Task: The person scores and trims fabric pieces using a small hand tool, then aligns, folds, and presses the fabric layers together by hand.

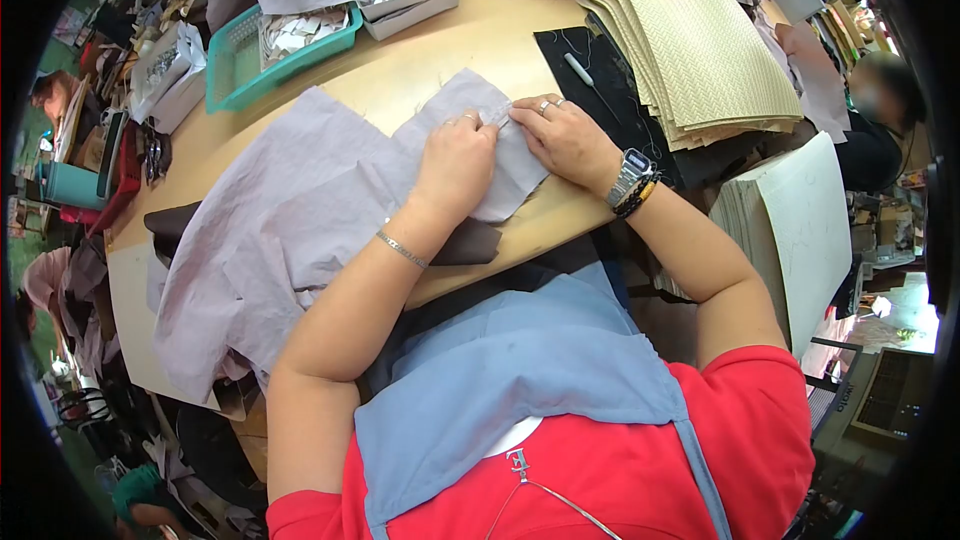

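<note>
A pale lilac-grey cloth [290,200] lies creased across the table, its lower left part hanging over the near edge. My left hand [460,160] is closed on the cloth near its upper right part, thumb and fingers pinched together. Close to its right, my right hand [568,140] pinches the same cloth at its right edge, fingertips a short gap from the left hand's. Whether anything small sits between the fingertips is hidden. Beyond the right hand, a white-handled awl-like tool [580,70] lies on black fabric [560,48]. A dark piece of material [470,243] shows beneath the cloth.
A stack of cream textured sheets [700,50] stands at the back right of the wooden table [480,30]. At the back left are a teal basket [225,70] and a cardboard box [415,5]. White boards [790,220] stand right; a person [880,110] is beyond.
</note>
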Demonstrator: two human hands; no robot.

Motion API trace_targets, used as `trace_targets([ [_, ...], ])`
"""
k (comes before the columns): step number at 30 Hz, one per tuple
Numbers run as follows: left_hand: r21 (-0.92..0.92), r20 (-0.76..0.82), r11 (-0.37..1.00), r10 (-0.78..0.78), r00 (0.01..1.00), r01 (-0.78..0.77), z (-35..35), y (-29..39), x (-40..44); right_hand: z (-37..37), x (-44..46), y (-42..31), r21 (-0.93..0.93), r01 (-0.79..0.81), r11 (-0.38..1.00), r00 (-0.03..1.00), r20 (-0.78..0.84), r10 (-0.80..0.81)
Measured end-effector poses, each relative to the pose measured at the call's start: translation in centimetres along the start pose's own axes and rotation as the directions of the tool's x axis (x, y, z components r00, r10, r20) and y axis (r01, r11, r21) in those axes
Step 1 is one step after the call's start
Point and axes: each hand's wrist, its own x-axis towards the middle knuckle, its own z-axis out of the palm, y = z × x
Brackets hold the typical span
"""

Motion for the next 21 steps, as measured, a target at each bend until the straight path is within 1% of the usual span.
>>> trace_targets([
  [1,0.002,0.009,1.000,-0.013,1.000,0.013,0.0,0.0,-0.2,-0.1,0.0,0.0,-0.005,-0.006,1.000,0.999,0.041,0.007],
  [4,0.009,0.038,0.998,-0.054,0.998,0.054,-0.1,0.1,-0.5,0.0,0.2,0.3,-0.038,0.050,0.998,0.994,0.096,-0.046],
  [7,0.020,0.064,0.996,-0.092,0.994,0.091,-0.7,0.4,-0.9,-0.2,0.3,0.0,-0.134,0.108,0.985,0.989,0.113,-0.093],
  [10,0.035,0.069,0.994,-0.107,0.992,0.105,-1.0,0.5,-1.5,-0.5,0.3,-0.7,-0.132,0.061,0.989,0.978,0.208,-0.032],
  [13,0.039,0.080,0.991,-0.133,0.988,0.130,-1.1,0.5,-1.9,-0.9,0.3,-1.2,-0.144,0.055,0.988,0.968,0.252,-0.017],
  [15,0.030,0.085,0.986,-0.165,0.983,0.163,-1.5,0.7,-2.1,-0.5,0.1,-1.1,-0.164,0.093,0.982,0.977,0.207,-0.058],
  [16,0.006,0.080,0.982,-0.186,0.979,0.186,-1.8,0.8,-2.2,-0.4,0.1,-1.0,-0.175,0.113,0.978,0.980,0.185,-0.080],
  [19,-0.083,0.063,0.966,-0.242,0.968,0.247,-2.4,0.7,-2.5,-0.4,0.2,-1.5,-0.110,0.064,0.992,0.981,0.192,-0.042],
  [21,-0.167,0.048,0.949,-0.264,0.963,0.268,-2.4,0.1,-2.6,-0.9,0.6,-1.9,-0.114,0.046,0.992,0.969,0.246,-0.017],
])
